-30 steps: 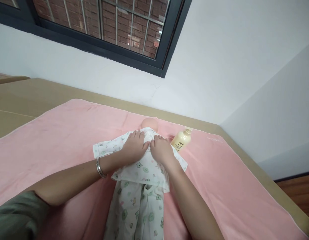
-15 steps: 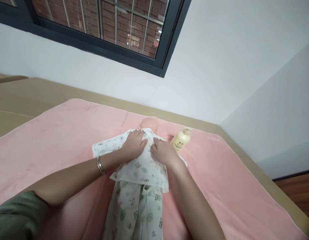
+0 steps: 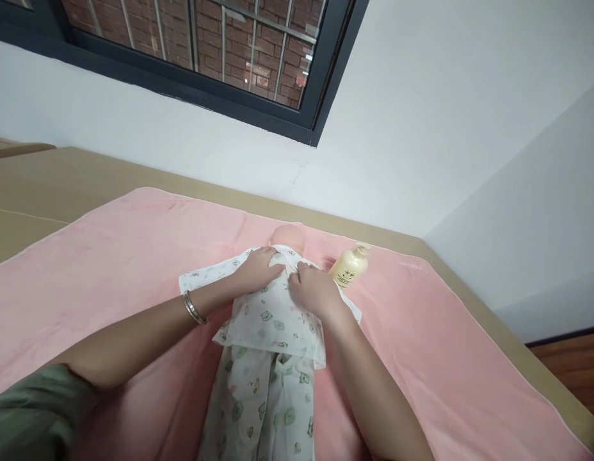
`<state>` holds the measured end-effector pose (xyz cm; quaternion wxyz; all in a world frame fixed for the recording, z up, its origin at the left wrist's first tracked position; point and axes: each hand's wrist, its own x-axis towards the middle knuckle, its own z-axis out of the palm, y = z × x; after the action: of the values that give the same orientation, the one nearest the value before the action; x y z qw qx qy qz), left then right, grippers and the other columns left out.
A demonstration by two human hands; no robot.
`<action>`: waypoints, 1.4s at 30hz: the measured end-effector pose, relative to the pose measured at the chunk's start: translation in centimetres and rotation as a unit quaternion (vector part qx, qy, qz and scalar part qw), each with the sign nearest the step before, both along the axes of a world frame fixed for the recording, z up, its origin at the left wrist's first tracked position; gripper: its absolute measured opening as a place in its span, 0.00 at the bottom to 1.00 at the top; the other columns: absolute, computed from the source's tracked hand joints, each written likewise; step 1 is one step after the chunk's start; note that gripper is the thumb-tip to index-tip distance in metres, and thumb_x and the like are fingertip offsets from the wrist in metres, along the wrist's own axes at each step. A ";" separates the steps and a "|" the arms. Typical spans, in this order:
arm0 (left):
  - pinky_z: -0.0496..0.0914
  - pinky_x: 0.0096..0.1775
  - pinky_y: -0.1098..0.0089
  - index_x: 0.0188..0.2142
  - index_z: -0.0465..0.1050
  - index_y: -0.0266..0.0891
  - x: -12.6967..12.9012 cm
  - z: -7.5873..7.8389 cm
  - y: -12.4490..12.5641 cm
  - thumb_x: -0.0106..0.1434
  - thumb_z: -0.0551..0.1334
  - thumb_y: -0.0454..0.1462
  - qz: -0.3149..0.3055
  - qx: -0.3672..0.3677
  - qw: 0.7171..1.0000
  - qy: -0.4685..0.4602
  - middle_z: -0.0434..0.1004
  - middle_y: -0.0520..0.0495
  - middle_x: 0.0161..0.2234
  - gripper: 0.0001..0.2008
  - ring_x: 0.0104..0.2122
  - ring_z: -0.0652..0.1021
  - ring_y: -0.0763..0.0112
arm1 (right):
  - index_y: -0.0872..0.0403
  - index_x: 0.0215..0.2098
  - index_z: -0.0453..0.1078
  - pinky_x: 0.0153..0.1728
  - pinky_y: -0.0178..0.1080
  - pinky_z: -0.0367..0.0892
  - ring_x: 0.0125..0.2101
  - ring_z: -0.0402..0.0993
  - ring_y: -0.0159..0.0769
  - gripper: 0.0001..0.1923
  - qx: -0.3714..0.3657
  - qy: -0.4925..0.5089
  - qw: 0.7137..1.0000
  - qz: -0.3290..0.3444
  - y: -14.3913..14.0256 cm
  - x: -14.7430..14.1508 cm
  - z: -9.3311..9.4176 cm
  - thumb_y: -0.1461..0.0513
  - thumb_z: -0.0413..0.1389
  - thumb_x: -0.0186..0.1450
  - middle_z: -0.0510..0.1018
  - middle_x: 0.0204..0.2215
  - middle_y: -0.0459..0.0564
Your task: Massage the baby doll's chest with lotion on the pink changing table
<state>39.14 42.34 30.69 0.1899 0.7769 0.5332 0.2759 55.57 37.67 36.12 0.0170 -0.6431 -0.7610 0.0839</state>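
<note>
Fingers of the left hand (image 3: 256,271) curl onto the printed shirt (image 3: 272,317) at the doll's (image 3: 288,237) neck, pinching the collar from that side. The right hand (image 3: 313,289) meets it there, gripping the other collar edge, so both hands are closed on cloth near the far edge of the pink blanket (image 3: 109,269). Shirt and trousers (image 3: 263,410) look already on, with only the neckline seemingly left to close; a lotion bottle (image 3: 349,267) lies just beside, toward the far right corner.
</note>
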 end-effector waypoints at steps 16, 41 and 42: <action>0.61 0.64 0.38 0.64 0.66 0.30 1.8 -2.9 -3.3 0.72 0.49 0.40 0.024 0.073 0.996 0.041 0.64 0.27 0.68 0.26 0.69 0.62 0.41 | 0.64 0.60 0.66 0.59 0.51 0.58 0.59 0.67 0.56 0.23 0.052 -0.033 0.998 -0.010 0.9 -0.5 -1.8 0.59 0.39 0.78 0.72 0.59 0.68; 0.65 0.65 0.51 0.54 0.75 0.37 0.9 -5.1 -0.4 0.67 0.50 0.39 0.065 0.145 0.978 -0.136 0.78 0.39 0.57 0.22 0.59 0.74 0.56 | 0.55 0.68 0.64 0.72 0.55 0.42 0.71 0.51 0.44 0.25 0.140 0.128 0.981 0.047 -0.3 -2.5 -3.9 0.62 0.40 0.77 0.61 0.70 0.55; 0.65 0.65 0.51 0.54 0.75 0.36 0.9 -5.1 -0.4 0.68 0.50 0.39 0.064 0.146 0.977 -0.140 0.78 0.38 0.57 0.22 0.59 0.74 0.56 | 0.55 0.69 0.63 0.72 0.54 0.41 0.72 0.51 0.43 0.25 0.154 0.141 0.977 0.046 -0.3 -2.4 -3.9 0.62 0.40 0.77 0.61 0.70 0.55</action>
<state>40.04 41.94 25.58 0.1292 0.7142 0.5042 0.4679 53.14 37.41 32.18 0.2189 -0.5790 -0.7834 0.0558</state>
